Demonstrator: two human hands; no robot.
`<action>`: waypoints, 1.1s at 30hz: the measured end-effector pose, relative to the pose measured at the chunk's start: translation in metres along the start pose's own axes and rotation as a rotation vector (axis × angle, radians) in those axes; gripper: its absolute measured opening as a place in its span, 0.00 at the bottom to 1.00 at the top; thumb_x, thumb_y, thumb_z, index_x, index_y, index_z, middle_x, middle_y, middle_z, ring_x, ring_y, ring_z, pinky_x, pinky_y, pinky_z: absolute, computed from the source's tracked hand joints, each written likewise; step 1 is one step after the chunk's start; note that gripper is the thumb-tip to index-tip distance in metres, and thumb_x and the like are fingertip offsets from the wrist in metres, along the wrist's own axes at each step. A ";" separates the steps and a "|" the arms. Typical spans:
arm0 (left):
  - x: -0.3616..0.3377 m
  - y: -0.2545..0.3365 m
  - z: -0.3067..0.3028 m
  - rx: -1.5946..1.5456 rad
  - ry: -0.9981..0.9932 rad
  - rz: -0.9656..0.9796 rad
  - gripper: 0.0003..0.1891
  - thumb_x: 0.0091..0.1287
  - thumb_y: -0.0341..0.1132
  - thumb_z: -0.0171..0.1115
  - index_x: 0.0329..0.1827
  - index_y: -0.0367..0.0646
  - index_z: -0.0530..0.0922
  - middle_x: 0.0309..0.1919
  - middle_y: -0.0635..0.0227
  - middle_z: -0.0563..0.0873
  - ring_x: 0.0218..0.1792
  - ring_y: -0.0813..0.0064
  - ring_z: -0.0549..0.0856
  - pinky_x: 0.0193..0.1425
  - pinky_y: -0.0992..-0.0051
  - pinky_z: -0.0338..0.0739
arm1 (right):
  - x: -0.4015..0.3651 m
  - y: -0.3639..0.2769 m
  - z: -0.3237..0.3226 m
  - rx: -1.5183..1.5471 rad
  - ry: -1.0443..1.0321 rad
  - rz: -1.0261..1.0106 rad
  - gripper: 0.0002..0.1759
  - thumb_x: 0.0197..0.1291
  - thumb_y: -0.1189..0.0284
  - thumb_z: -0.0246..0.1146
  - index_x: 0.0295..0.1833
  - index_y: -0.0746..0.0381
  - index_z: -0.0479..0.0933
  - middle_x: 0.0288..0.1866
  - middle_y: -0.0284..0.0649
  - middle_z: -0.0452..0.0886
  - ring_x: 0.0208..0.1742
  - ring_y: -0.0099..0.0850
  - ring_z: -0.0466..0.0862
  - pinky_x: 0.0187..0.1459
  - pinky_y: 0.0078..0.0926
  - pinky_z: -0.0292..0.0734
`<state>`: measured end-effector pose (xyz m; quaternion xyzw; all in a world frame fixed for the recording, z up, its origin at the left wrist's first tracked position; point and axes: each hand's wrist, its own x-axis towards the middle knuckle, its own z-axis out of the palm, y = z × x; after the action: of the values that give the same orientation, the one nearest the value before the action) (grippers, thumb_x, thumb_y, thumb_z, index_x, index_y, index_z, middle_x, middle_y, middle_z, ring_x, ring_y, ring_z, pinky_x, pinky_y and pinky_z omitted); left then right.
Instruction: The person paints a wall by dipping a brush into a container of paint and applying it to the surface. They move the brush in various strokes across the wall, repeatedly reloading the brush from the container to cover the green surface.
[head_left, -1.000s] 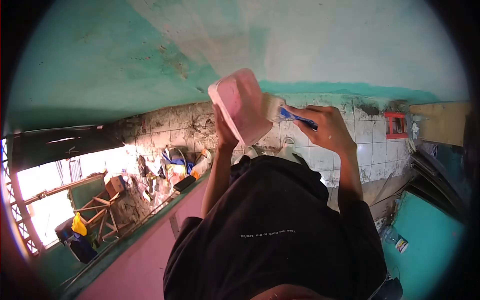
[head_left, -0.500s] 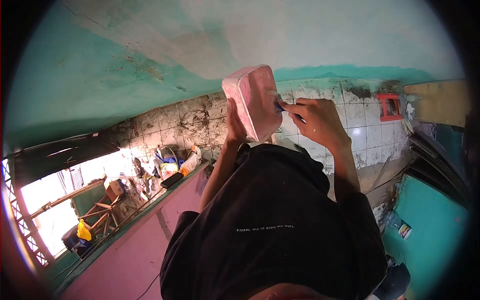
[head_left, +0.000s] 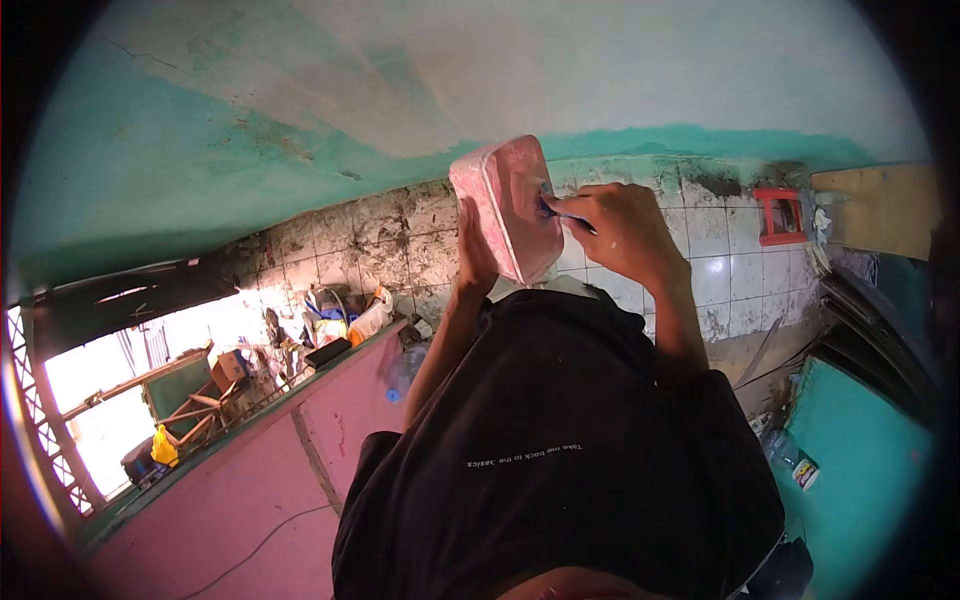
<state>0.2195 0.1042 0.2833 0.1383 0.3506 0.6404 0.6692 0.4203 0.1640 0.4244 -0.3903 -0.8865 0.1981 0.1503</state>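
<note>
A pink, paint-smeared rectangular container (head_left: pixel 505 210) is held up tilted in front of me, its open side turned to the right. My left hand (head_left: pixel 475 245) grips its left outer side from below. My right hand (head_left: pixel 625 230) is closed around a small dark blue tool (head_left: pixel 553 208), probably a brush; its working end is inside the container and hard to make out. Behind them is a wall that is painted green and whitish, with stained white tiles lower down.
A pink partition (head_left: pixel 270 490) runs along the lower left, with bags and clutter (head_left: pixel 345 318) at its far end. A red frame (head_left: pixel 780 215) is on the tiled wall. At the right are dark curved panels (head_left: pixel 870 320), a green surface (head_left: pixel 860 430) and a plastic bottle (head_left: pixel 797 465).
My right hand and the blue tool have moved slightly left, further into the container. The view has shifted a little, showing more of the pink partition and a clear bottle beside my left arm.
</note>
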 end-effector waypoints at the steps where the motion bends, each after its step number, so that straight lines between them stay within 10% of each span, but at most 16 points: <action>1: -0.005 0.004 0.010 -0.029 0.013 -0.017 0.37 0.79 0.61 0.41 0.79 0.43 0.58 0.73 0.58 0.69 0.72 0.58 0.71 0.77 0.56 0.65 | -0.002 -0.002 -0.008 0.011 -0.003 0.039 0.09 0.56 0.73 0.67 0.43 0.56 0.87 0.30 0.39 0.83 0.35 0.42 0.84 0.36 0.40 0.77; 15: -0.004 -0.027 -0.026 0.071 -0.132 -0.004 0.36 0.80 0.58 0.39 0.80 0.41 0.56 0.75 0.60 0.67 0.73 0.60 0.70 0.78 0.59 0.63 | -0.014 0.024 0.006 0.007 -0.070 0.080 0.10 0.56 0.72 0.67 0.45 0.56 0.87 0.31 0.40 0.84 0.36 0.42 0.85 0.38 0.40 0.79; 16: -0.005 -0.037 0.001 0.224 0.228 0.078 0.34 0.82 0.54 0.36 0.78 0.35 0.56 0.74 0.56 0.68 0.74 0.60 0.69 0.79 0.61 0.63 | -0.012 0.031 0.017 -0.020 -0.094 0.042 0.11 0.57 0.73 0.67 0.47 0.56 0.86 0.32 0.39 0.84 0.36 0.42 0.85 0.38 0.40 0.79; 19: -0.014 -0.013 0.022 0.039 -0.122 -0.080 0.34 0.82 0.55 0.35 0.78 0.35 0.57 0.74 0.56 0.68 0.73 0.61 0.70 0.78 0.61 0.64 | -0.015 0.032 0.012 -0.050 -0.146 0.024 0.13 0.57 0.74 0.66 0.48 0.56 0.86 0.32 0.38 0.84 0.36 0.43 0.85 0.39 0.40 0.79; 24: -0.014 -0.018 0.017 -0.016 0.015 -0.049 0.35 0.80 0.58 0.38 0.78 0.38 0.60 0.70 0.56 0.73 0.69 0.61 0.75 0.75 0.60 0.68 | -0.024 0.021 -0.010 0.063 -0.015 0.091 0.09 0.49 0.76 0.65 0.38 0.60 0.85 0.32 0.44 0.85 0.37 0.45 0.86 0.38 0.43 0.80; 33: -0.016 -0.022 0.019 -0.018 -0.083 -0.069 0.34 0.80 0.58 0.40 0.77 0.38 0.61 0.70 0.56 0.74 0.69 0.60 0.75 0.75 0.60 0.68 | -0.032 0.033 -0.002 0.081 -0.028 0.090 0.15 0.51 0.74 0.67 0.46 0.58 0.87 0.32 0.42 0.85 0.38 0.44 0.86 0.41 0.42 0.80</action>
<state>0.2495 0.0911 0.2870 0.1464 0.3212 0.6140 0.7059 0.4624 0.1611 0.4067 -0.4204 -0.8614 0.2456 0.1444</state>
